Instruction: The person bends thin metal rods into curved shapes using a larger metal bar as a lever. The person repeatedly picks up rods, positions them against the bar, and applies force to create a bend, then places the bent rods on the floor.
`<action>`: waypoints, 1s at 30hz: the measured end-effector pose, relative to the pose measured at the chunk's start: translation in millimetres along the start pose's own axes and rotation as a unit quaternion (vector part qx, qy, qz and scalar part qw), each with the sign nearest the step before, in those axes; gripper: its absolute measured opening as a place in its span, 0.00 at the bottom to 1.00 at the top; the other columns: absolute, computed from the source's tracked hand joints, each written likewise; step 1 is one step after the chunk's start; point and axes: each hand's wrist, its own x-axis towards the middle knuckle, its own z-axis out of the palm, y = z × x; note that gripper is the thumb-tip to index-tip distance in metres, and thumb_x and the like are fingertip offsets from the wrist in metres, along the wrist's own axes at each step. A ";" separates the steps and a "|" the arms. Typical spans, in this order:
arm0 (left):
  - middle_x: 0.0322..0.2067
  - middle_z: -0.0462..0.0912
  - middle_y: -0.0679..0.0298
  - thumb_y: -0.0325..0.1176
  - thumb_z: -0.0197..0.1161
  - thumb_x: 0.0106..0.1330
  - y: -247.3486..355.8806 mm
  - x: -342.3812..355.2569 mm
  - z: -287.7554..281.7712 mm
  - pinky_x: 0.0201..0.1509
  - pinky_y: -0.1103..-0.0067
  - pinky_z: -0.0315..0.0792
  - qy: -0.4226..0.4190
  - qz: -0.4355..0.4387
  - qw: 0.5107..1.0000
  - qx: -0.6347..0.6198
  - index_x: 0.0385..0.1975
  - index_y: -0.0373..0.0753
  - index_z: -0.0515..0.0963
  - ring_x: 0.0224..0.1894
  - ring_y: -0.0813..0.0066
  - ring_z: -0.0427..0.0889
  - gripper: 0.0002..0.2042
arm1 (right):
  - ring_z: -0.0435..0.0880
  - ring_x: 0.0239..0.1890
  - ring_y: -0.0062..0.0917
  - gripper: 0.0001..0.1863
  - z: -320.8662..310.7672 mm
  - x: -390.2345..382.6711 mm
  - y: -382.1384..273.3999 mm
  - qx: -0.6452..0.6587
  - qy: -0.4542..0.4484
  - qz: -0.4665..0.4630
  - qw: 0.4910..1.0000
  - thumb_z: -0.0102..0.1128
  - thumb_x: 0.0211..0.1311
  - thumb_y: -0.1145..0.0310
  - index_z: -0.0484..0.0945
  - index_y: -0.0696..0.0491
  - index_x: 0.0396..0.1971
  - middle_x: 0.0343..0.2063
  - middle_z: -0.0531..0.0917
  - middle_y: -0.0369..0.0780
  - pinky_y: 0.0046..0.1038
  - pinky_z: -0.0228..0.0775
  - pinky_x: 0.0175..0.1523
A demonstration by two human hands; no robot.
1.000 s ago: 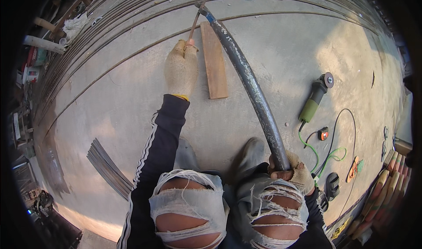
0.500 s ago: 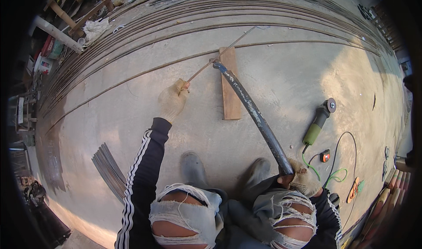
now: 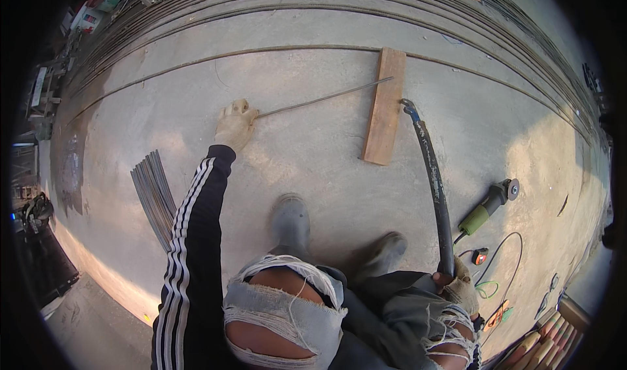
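Note:
My left hand, in a pale knit glove, is closed on one end of a thin steel rod. The rod's far end lies over a wooden plank on the concrete floor. My right hand, gloved too, grips the lower end of a long dark bar with worn paint. Its blue, forked head is just right of the plank, apart from the rod. Part of my right hand is hidden behind my knee.
A bundle of cut rods lies left of my left boot. On the right are a green angle grinder with its cord and an orange tape measure. Long steel bars stretch across the far floor.
The bar's head has come off the rod and swung right. My left hand has drawn the rod leftward, and its far end now rests on the plank. My view has shifted.

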 end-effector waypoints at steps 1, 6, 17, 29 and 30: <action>0.50 0.83 0.55 0.38 0.63 0.71 7.7 -2.1 4.5 0.49 0.62 0.79 0.048 -0.016 0.998 0.033 0.43 0.42 0.83 0.45 0.55 0.85 0.09 | 0.75 0.19 0.18 0.19 1.9 0.4 4.4 0.007 0.007 -0.002 1.000 0.76 0.61 0.64 0.73 0.53 0.41 0.22 0.76 0.33 0.22 0.64 0.22; 0.28 0.81 0.63 0.46 0.66 0.73 87.7 -10.7 27.8 0.29 0.71 0.76 -0.122 -0.428 0.748 -0.492 0.38 0.39 0.82 0.24 0.71 0.81 0.15 | 0.72 0.21 0.19 0.20 11.6 2.4 21.3 0.144 0.031 -0.016 0.989 0.77 0.60 0.60 0.74 0.52 0.40 0.22 0.75 0.32 0.23 0.62 0.29; 0.15 0.79 0.61 0.49 0.51 0.79 142.5 106.4 82.1 0.13 0.77 0.62 -0.101 -0.509 0.403 -0.754 0.24 0.38 0.76 0.08 0.74 0.67 0.23 | 0.72 0.19 0.21 0.19 10.0 9.9 26.5 0.223 0.063 -0.024 0.973 0.78 0.60 0.63 0.73 0.52 0.38 0.19 0.75 0.34 0.24 0.61 0.25; 0.27 0.73 0.67 0.43 0.55 0.78 132.3 119.7 -2.7 0.37 0.72 0.77 0.102 -0.416 0.426 -0.797 0.39 0.41 0.74 0.26 0.72 0.77 0.12 | 0.72 0.17 0.21 0.21 4.2 6.4 9.4 0.207 0.064 -0.013 0.976 0.79 0.56 0.62 0.72 0.52 0.38 0.18 0.75 0.35 0.23 0.63 0.24; 0.26 0.72 0.69 0.45 0.56 0.78 122.1 113.4 -17.9 0.33 0.74 0.75 0.093 -0.377 0.463 -0.797 0.39 0.42 0.75 0.24 0.75 0.74 0.12 | 0.72 0.16 0.21 0.22 3.2 5.5 6.9 0.214 0.048 -0.025 0.975 0.79 0.56 0.62 0.72 0.52 0.38 0.18 0.75 0.35 0.23 0.62 0.23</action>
